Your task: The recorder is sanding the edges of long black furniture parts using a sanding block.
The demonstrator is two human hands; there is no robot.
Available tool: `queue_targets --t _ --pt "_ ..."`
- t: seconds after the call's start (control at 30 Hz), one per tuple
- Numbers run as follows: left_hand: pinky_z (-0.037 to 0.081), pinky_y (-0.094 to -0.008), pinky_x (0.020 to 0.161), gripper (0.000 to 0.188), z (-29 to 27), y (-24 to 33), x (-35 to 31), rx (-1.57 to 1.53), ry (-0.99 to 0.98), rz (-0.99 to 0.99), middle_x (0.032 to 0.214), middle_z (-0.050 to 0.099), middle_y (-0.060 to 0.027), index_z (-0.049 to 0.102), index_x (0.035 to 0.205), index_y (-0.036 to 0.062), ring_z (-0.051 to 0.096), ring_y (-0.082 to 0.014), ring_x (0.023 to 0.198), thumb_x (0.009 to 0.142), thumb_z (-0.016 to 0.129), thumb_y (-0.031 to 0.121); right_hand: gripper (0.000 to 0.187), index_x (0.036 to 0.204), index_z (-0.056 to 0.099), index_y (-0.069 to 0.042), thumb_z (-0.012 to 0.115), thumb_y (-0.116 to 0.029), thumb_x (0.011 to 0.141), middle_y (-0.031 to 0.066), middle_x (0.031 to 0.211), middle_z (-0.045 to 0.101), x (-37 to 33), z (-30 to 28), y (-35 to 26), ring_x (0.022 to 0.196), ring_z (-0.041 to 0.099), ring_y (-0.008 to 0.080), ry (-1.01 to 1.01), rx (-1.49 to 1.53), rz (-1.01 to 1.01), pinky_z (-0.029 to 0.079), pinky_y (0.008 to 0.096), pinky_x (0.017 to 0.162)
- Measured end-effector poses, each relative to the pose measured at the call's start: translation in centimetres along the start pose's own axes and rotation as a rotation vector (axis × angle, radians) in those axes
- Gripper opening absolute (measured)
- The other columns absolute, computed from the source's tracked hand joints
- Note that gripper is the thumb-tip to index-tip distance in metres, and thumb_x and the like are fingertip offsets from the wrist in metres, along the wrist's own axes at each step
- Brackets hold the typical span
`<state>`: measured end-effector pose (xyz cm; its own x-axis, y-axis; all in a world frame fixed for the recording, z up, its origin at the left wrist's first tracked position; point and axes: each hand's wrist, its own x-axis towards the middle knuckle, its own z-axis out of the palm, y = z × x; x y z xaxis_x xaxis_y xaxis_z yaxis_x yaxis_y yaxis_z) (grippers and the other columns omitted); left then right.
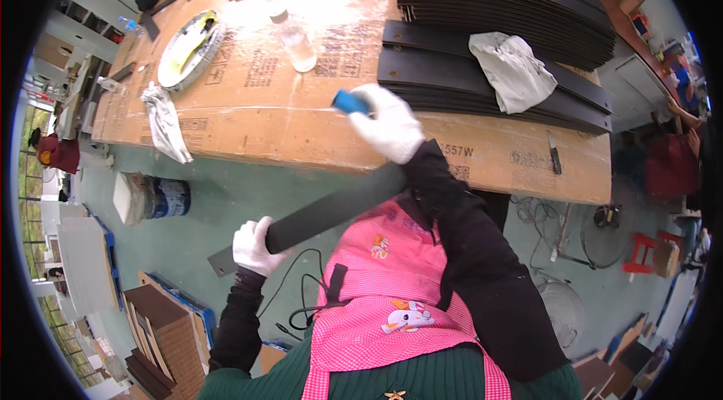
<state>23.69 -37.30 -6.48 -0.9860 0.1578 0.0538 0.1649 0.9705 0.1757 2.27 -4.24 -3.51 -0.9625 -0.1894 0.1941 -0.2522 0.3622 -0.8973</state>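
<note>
The left hand (pixel 252 247), in a white glove, is clenched around the lower end of a long black strip (pixel 331 208), which slants from below the table edge up to the cardboard-covered workbench (pixel 248 110). The right hand (pixel 388 123), also gloved, grasps a small blue block (pixel 351 102) and presses it at the strip's upper end, just at the bench's near edge. To do this rubbing step well, it seems best to keep the strip braced steadily against the bench and body, hold the block flat to the surface, and work in even strokes along the length so no patch is missed. Behind, stacks of like black strips (pixel 497 4) lie on the bench, a crumpled white rag (pixel 514 68) resting on the nearer pile. As for containers: a clear plastic bottle (pixel 294 40) stands upright and capped, its level hard to read; a round metal tray (pixel 190 51) holds something yellow-green; a paint can (pixel 164 197) sits on the floor below, its contents hidden.
</note>
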Motion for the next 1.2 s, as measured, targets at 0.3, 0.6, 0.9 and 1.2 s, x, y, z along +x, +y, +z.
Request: queue_targets --t 0.3,0.6,0.9,1.2 --pt "0.048 -0.0471 0.078 0.065 5.4 -2.4 4.4 -0.05 0.0 0.106 0.095 0.061 -0.013 0.056 0.119 0.0105 0.061 -0.0369 0.09 0.063 0.086 0.021 0.036 0.126 0.061 -0.005 0.062 -0.027 0.098 0.0026 0.087 0.061 -12.0 -18.1 2.8 0.06 0.05 0.0101 0.188 0.597 0.463 0.04 0.028 0.054" --pt "0.05 -0.0492 0.079 0.069 7.5 -1.0 1.8 -0.114 -0.003 0.034 0.099 0.061 -0.0162 0.054 0.123 0.0074 0.062 -0.0394 0.092 0.061 0.083 0.016 0.033 0.121 0.061 -0.004 0.061 -0.028 0.098 0.0045 0.079 0.055 -13.6 -16.9 5.3 0.051 0.041 0.0139 0.264 1.317 0.625 0.032 0.0289 0.048" --pt "0.052 -0.0497 0.082 0.063 8.3 -0.5 1.8 -0.056 -0.097 -0.055 0.101 0.062 -0.0184 0.054 0.116 0.0043 0.062 -0.0413 0.094 0.061 0.083 0.015 0.029 0.117 0.068 -0.003 0.07 -0.021 0.095 0.0009 0.097 0.068 -7.8 -14.9 4.6 0.075 0.057 0.0047 0.126 0.321 0.383 0.048 0.0216 0.069" --pt "0.052 -0.0497 0.08 0.056 8.2 0.0 1.7 -0.044 -0.093 -0.075 0.099 0.062 -0.0196 0.056 0.11 0.0022 0.063 -0.0419 0.092 0.062 0.083 0.016 0.03 0.115 0.067 -0.004 0.072 -0.015 0.088 0.0037 0.102 0.068 -5.0 -14.2 3.8 0.093 0.062 0.0084 -0.019 0.096 0.215 0.052 0.0258 0.082"
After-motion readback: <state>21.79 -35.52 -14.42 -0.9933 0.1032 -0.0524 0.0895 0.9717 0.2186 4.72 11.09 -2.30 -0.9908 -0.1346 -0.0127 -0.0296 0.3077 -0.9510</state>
